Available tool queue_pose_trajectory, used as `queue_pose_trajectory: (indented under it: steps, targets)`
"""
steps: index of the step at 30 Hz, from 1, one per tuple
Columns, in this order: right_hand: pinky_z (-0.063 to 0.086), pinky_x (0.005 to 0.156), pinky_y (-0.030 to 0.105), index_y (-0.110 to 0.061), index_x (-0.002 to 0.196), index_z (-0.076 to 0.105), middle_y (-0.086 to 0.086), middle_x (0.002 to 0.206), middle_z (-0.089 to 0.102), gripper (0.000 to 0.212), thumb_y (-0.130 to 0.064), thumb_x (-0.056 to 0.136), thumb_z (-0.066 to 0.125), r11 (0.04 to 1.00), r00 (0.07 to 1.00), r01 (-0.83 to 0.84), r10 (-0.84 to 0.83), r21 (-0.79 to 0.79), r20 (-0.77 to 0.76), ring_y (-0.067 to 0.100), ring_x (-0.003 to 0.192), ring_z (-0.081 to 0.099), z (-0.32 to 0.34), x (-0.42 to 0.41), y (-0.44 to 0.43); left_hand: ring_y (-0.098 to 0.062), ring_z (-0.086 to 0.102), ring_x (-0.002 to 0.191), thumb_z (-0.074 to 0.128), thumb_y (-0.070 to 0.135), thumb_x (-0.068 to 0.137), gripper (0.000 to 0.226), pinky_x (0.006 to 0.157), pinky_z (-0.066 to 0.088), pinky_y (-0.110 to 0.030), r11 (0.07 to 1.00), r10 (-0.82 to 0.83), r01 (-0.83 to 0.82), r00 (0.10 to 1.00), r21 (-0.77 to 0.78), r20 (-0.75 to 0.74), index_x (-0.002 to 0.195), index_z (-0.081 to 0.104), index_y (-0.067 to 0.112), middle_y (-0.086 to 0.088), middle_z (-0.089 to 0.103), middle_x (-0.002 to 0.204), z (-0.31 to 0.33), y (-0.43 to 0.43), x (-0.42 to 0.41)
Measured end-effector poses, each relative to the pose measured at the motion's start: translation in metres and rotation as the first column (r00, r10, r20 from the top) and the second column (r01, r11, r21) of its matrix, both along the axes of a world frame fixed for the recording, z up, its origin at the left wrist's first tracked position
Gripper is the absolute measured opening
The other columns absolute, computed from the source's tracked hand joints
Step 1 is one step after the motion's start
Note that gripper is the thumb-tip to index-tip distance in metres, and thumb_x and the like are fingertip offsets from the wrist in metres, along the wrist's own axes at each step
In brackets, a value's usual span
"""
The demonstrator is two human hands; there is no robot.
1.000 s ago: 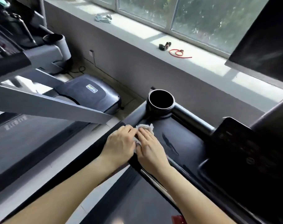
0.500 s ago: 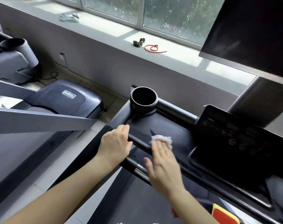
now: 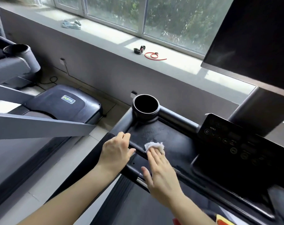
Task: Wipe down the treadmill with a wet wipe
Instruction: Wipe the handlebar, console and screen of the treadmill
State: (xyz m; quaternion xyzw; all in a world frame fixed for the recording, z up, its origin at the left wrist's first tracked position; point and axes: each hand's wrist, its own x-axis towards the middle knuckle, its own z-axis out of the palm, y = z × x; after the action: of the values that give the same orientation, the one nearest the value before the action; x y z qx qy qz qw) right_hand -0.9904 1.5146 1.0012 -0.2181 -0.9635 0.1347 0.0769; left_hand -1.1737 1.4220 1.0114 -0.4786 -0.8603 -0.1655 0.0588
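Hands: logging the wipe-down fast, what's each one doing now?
Left hand: open, resting on the black treadmill console's edge.
Right hand: open, straight fingers pressing crumpled white wet wipe.

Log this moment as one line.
step: wiping tray | right hand: presses wipe flat on tray | left hand: rests on rail
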Motion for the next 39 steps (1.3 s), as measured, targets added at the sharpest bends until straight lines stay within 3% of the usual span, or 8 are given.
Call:
queue_pose_trajectory:
  steps: [2, 6, 12, 18, 22, 26, 33, 39]
  targets:
    - [0.024, 0.123, 0.037, -0.009, 0.145, 0.048, 0.004, 0.155, 0.044, 0.056, -0.046, 0.105, 0.034, 0.995, 0.996, -0.085, 0.083, 0.043, 0.035, 0.021, 0.150, 0.031, 0.001, -0.001, 0.021, -0.026, 0.069, 0.065, 0.095, 0.039, 0.065, 0.052, 0.053, 0.056, -0.035, 1.000, 0.000, 0.000, 1.000, 0.001, 0.005, 0.099, 0.068, 0.011, -0.003, 0.063, 0.085, -0.001, 0.001, 0.000]
    - [0.040, 0.109, 0.040, -0.015, 0.116, 0.057, -0.001, 0.126, 0.055, 0.043, -0.048, 0.102, 0.033, 0.977, 0.975, 0.214, -0.213, 0.006, -0.067, 0.022, 0.127, 0.046, 0.015, -0.028, 0.074, -0.026, 0.069, 0.066, 0.093, 0.042, 0.067, 0.050, 0.054, 0.056, -0.036, 1.000, -0.004, 0.004, 1.000, 0.000, -0.005, 0.099, 0.069, 0.011, -0.003, 0.064, 0.086, 0.001, 0.000, -0.002]
    - [0.028, 0.120, 0.031, -0.010, 0.138, 0.054, 0.004, 0.146, 0.052, 0.050, -0.041, 0.102, 0.039, 0.991, 0.994, -0.105, 0.106, 0.083, -0.003, 0.023, 0.140, 0.042, 0.010, -0.019, 0.027, -0.026, 0.069, 0.061, 0.094, 0.043, 0.064, 0.049, 0.051, 0.054, -0.033, 1.000, -0.007, 0.007, 1.000, 0.000, -0.015, 0.093, 0.068, 0.014, -0.001, 0.064, 0.080, 0.000, 0.000, -0.003]
    - [0.035, 0.115, 0.041, -0.007, 0.120, 0.061, 0.010, 0.130, 0.058, 0.066, -0.057, 0.098, 0.024, 0.958, 0.960, 0.280, -0.280, 0.057, -0.004, 0.029, 0.130, 0.046, 0.009, -0.066, 0.064, -0.029, 0.073, 0.070, 0.093, 0.031, 0.066, 0.043, 0.060, 0.059, -0.035, 0.997, -0.014, 0.013, 1.000, 0.074, 0.023, 0.099, 0.075, 0.011, -0.003, 0.075, 0.085, -0.003, -0.002, -0.008]
    - [0.038, 0.113, 0.042, -0.007, 0.115, 0.065, 0.012, 0.130, 0.061, 0.048, -0.039, 0.101, 0.032, 0.998, 0.993, 0.068, -0.069, -0.020, -0.096, 0.030, 0.130, 0.051, 0.001, -0.106, 0.020, -0.027, 0.069, 0.065, 0.063, 0.029, 0.084, 0.014, 0.055, 0.052, -0.031, 0.986, -0.007, 0.004, 1.000, 0.167, 0.014, 0.082, 0.071, 0.018, 0.001, 0.072, 0.075, 0.000, -0.001, -0.010]
    - [0.026, 0.121, 0.032, -0.008, 0.134, 0.061, 0.007, 0.148, 0.055, 0.046, -0.032, 0.103, 0.036, 0.989, 0.990, -0.135, 0.137, 0.067, -0.031, 0.023, 0.143, 0.042, 0.013, -0.085, 0.056, -0.029, 0.073, 0.070, 0.079, 0.008, 0.071, 0.026, 0.059, 0.058, -0.033, 0.992, -0.026, 0.026, 1.000, 0.123, 0.005, 0.097, 0.077, 0.011, -0.004, 0.076, 0.083, -0.005, -0.005, -0.014]
    - [0.014, 0.127, 0.032, -0.010, 0.151, 0.046, 0.005, 0.162, 0.037, 0.082, -0.058, 0.095, 0.009, 0.984, 0.983, 0.170, -0.173, 0.046, 0.067, 0.017, 0.154, 0.023, 0.012, -0.033, 0.104, -0.027, 0.073, 0.069, 0.087, 0.011, 0.066, 0.035, 0.059, 0.060, -0.035, 0.995, -0.046, 0.045, 0.999, 0.083, 0.009, 0.099, 0.077, 0.011, -0.002, 0.076, 0.085, 0.001, -0.004, -0.013]
    - [0.040, 0.112, 0.040, -0.005, 0.128, 0.061, 0.009, 0.133, 0.058, 0.080, -0.060, 0.095, 0.014, 0.881, 0.884, 0.464, -0.467, 0.096, 0.010, 0.027, 0.128, 0.050, 0.011, -0.023, 0.069, -0.027, 0.072, 0.068, 0.085, 0.014, 0.067, 0.030, 0.059, 0.056, -0.033, 0.995, -0.049, 0.050, 0.999, 0.082, -0.015, 0.095, 0.075, 0.013, 0.000, 0.075, 0.079, 0.000, -0.009, -0.010]
